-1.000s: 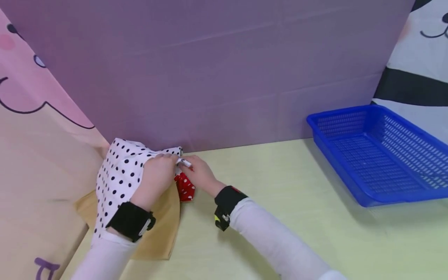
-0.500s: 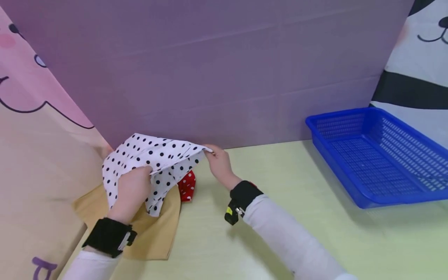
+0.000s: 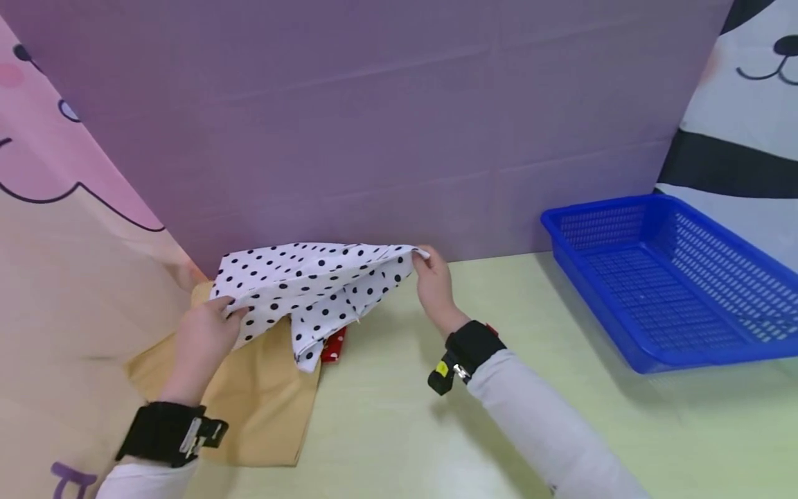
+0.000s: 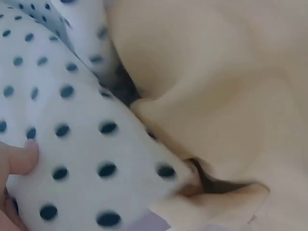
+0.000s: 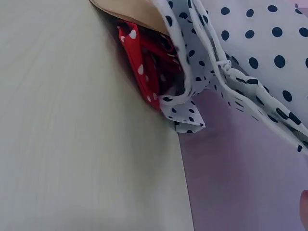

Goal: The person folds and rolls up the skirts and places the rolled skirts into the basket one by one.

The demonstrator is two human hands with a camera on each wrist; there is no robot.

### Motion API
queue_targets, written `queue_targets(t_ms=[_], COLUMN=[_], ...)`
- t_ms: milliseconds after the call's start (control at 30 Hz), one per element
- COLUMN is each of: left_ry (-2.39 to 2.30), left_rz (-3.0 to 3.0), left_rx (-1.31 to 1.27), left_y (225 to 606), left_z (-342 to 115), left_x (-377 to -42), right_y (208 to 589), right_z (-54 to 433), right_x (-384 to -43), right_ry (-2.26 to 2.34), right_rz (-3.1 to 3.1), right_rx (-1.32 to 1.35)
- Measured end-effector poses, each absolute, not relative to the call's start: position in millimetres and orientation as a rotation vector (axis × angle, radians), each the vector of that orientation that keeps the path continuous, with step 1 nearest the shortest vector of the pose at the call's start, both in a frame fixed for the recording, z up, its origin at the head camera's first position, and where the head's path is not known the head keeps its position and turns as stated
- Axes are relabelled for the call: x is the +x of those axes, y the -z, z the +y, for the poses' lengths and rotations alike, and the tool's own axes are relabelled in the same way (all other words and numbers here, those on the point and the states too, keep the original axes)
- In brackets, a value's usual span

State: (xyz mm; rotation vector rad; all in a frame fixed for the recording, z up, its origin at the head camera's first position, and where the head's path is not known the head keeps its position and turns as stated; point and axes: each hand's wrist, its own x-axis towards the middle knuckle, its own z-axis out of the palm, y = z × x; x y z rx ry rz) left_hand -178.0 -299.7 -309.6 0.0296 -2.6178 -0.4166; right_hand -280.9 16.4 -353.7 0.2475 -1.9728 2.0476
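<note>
A white cloth with black polka dots [image 3: 324, 274] hangs stretched between both hands, its lower folds drooping over the things beneath. My left hand [image 3: 204, 343] pinches its left edge; in the left wrist view the thumb [image 4: 23, 160] lies on the dotted fabric. At the far right corner, my right hand [image 3: 434, 285] holds the cloth between thumb and fingers. Under it a tan cloth [image 3: 268, 409] lies spread on the table. A red cloth with white dots [image 5: 139, 67] pokes out beside the tan one, mostly hidden by the dotted cloth.
To the right stands a blue plastic basket [image 3: 623, 322] with slotted sides. A purple backdrop [image 3: 399, 138] rises along the back of the pale table [image 3: 399, 430], and a printed cartoon panel [image 3: 75, 291] borders the left side.
My right hand has drawn the dotted cloth's corner to the right, while my left hand has moved left. The cloth has gone from bunched to spread out between them, covering more of the red cloth.
</note>
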Motion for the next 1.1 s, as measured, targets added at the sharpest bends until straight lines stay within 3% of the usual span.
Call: queue_targets(t_ms=[300,567,667,900,1100], left_ry=[0.502,0.363,0.404,0.45,0.488], left_rz=[-2.445,-2.58,-2.659,-2.55,-2.431], left_rx=[0.048,0.009,-0.104,-0.589,-0.505], left_y=[319.3,329.8,331.3,334.6,333.3], left_z=[-284.2,-239.0,-202.5,-118.2,-91.6], left_x=[-178.2,-178.0,-175.9,-164.4,-167.9], right_y=[351.7,365.7,373.8,384.1,378.1], right_z=[57.4,75.5,74.0,63.8,60.8], right_x=[-274.1,-256.2,-242.3,-220.2,-213.2], right_ry=[-2.225,-2.041,-1.891,-1.428,-1.407], right_rz=[-1.776,-1.85,-1.938,-1.959,-1.972], right_rx=[0.214,0.217,0.369,1.032,1.07])
